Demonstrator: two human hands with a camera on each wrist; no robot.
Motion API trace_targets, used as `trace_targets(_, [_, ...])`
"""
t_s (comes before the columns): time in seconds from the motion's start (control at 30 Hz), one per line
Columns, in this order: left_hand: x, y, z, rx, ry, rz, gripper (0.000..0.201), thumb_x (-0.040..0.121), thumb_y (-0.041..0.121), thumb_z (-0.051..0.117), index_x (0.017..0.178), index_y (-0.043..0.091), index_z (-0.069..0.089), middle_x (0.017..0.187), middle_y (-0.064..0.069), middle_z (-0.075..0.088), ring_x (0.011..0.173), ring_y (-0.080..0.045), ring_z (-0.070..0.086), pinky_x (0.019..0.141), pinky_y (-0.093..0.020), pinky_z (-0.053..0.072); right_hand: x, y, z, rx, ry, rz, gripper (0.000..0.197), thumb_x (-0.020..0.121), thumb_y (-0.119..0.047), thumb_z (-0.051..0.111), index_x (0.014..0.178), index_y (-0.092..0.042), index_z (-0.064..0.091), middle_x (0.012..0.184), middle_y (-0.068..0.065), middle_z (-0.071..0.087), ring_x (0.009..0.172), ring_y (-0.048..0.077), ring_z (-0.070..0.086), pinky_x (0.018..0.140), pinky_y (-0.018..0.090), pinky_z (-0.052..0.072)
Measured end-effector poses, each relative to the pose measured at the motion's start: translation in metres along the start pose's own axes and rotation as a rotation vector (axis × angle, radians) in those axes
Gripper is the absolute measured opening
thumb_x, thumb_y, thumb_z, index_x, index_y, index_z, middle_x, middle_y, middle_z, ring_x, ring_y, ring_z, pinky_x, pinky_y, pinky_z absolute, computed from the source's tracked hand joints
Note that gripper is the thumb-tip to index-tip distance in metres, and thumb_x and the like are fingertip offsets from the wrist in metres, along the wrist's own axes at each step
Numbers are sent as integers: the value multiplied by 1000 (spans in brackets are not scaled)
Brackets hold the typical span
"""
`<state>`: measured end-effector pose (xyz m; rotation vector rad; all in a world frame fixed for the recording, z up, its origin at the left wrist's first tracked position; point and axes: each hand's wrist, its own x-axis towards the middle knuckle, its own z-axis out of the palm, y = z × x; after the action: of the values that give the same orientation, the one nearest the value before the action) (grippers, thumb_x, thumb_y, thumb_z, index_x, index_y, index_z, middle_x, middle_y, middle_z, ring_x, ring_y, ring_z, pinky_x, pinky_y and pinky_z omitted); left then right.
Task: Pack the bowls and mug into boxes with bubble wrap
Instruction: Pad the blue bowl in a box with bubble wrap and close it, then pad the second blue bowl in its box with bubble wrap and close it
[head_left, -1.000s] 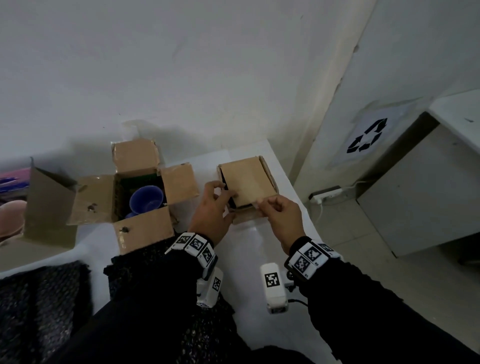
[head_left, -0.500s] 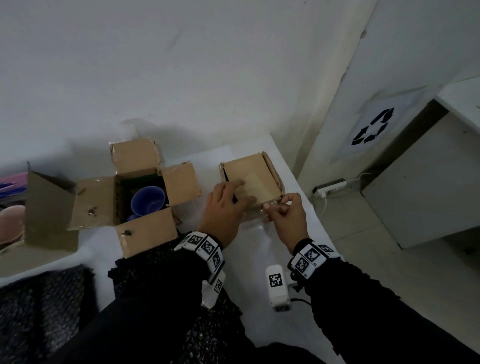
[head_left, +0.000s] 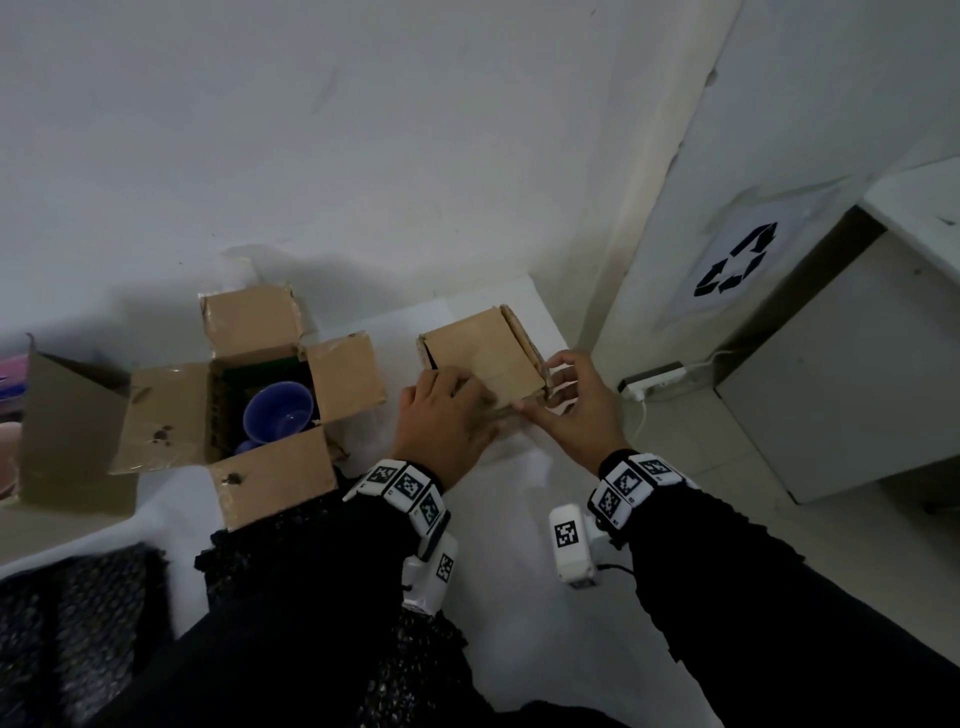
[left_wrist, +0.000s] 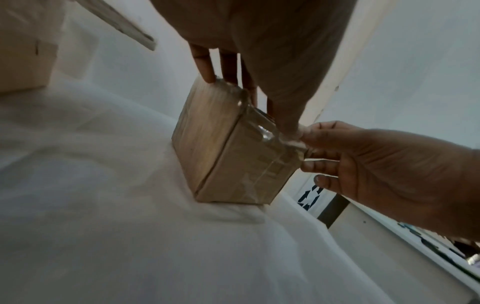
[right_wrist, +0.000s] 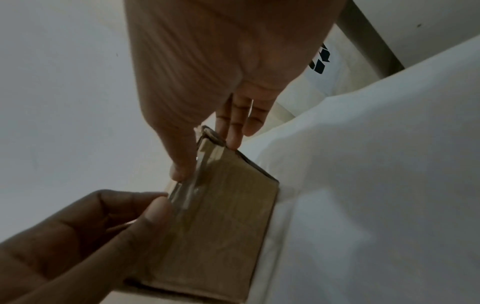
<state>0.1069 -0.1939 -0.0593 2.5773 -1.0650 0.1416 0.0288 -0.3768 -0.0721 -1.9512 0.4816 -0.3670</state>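
Observation:
A small closed cardboard box (head_left: 483, 353) stands on the white table, near its right end. My left hand (head_left: 447, 410) lies flat on the box's near-left top, with its fingers (left_wrist: 207, 72) straight and pressing down. My right hand (head_left: 566, 400) clasps the near-right corner. Its thumb (right_wrist: 182, 164) presses a strip of clear tape (left_wrist: 262, 127) along the near top edge, and its fingers (right_wrist: 233, 131) lie against the right side. To the left, an open cardboard box (head_left: 343, 374) holds a blue bowl (head_left: 278, 418).
A third box (head_left: 67, 410) stands open at the far left, with a pink bowl (head_left: 8, 457) beside it. Dark bubble wrap (head_left: 78, 623) lies on the table's near left. The table edge (head_left: 550, 322) runs just right of the small box. A power strip (head_left: 652, 376) lies on the floor beyond.
My left hand slid from the box's near-left edge up onto its top. My right hand moved from pinching tape at the near edge to clasping the near-right corner.

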Motion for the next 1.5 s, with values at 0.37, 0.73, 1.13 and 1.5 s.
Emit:
trace_targets(0.37, [2, 9, 9, 30, 51, -108, 29, 71, 37, 73, 94, 27, 56, 108, 3, 52, 99, -24, 45, 75, -33, 32, 18, 6, -17, -153, -156, -83, 46, 68, -28, 85, 95, -27, 48, 77, -3, 62, 65, 12, 59, 60, 33, 52])
trace_targets(0.73, [-24, 8, 4, -99, 93, -281, 45, 69, 16, 76, 109, 18, 56, 129, -11, 36, 104, -28, 47, 89, -38, 48, 21, 0, -1, -331, -183, -179, 65, 58, -50, 85, 93, -26, 37, 93, -7, 44, 69, 3, 43, 56, 23, 32])
trace_targets(1.13, [-44, 9, -2, -471, 53, -387, 63, 79, 31, 75, 133, 18, 44, 131, -2, 43, 96, -12, 61, 83, -29, 54, 23, -7, -4, -397, -228, -157, 64, 58, -45, 86, 93, -21, 39, 91, -1, 49, 73, 18, 49, 60, 34, 43])
trace_targets(1.5, [-73, -20, -84, -274, -48, -240, 27, 87, 41, 64, 108, 25, 64, 103, 15, 64, 86, 3, 58, 84, -23, 51, -3, -54, 6, -472, -30, -76, 15, 74, -9, 64, 87, -17, 63, 110, 11, 54, 103, 36, 52, 86, 40, 46])
